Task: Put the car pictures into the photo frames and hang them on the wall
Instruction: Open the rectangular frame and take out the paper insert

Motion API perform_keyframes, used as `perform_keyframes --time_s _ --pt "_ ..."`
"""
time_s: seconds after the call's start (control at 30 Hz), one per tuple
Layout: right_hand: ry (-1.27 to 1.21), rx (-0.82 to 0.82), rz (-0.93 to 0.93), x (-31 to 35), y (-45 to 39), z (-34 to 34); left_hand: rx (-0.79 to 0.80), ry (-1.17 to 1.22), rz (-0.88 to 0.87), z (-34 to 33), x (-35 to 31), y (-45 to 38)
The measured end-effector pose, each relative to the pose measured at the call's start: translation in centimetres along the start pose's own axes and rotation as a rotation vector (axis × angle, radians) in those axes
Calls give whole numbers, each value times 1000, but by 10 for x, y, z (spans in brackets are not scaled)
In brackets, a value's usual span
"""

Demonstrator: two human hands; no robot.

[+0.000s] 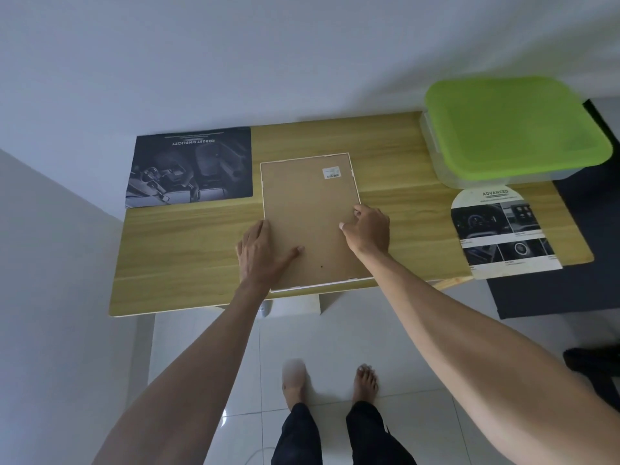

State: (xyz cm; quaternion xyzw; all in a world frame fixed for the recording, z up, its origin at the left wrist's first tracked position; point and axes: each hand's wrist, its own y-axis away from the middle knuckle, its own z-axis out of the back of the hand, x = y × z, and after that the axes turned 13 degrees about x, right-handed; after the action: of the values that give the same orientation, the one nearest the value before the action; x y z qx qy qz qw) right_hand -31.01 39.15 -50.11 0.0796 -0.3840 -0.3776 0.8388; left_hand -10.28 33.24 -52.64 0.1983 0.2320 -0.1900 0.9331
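Note:
A white photo frame (302, 196) lies face down in the middle of the wooden table (188, 250), its brown backing board up. My left hand (260, 251) rests flat on the frame's left edge, thumb stretched over the backing. My right hand (369, 229) is at the frame's right edge with fingers curled, fingertips on the backing near the rim. A dark car-interior picture (191, 167) lies flat at the table's back left. A second car picture (503, 229) with a rounded top lies at the right end, overhanging the front edge.
A clear plastic box with a green lid (513, 129) stands at the table's back right corner. The table stands against a white wall. A dark mat (550, 297) lies on the tiled floor to the right. My bare feet stand on white tiles.

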Motion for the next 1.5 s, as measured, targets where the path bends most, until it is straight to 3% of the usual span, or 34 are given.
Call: perform_keyframes --time_s 0.13,0.3,0.8,1.33,1.5 --pt "88 -15 16 4 6 -6 96 -11 -97 0 13 7" --pt "86 12 3 7 4 -3 247 -188 -194 -6 24 9" --pt "-359 82 109 2 5 -5 227 -253 -218 0 28 14" --pt "-476 42 128 -1 5 7 214 -294 -247 6 51 14" --pt "-502 23 124 -1 5 25 150 -142 -276 13 38 18"
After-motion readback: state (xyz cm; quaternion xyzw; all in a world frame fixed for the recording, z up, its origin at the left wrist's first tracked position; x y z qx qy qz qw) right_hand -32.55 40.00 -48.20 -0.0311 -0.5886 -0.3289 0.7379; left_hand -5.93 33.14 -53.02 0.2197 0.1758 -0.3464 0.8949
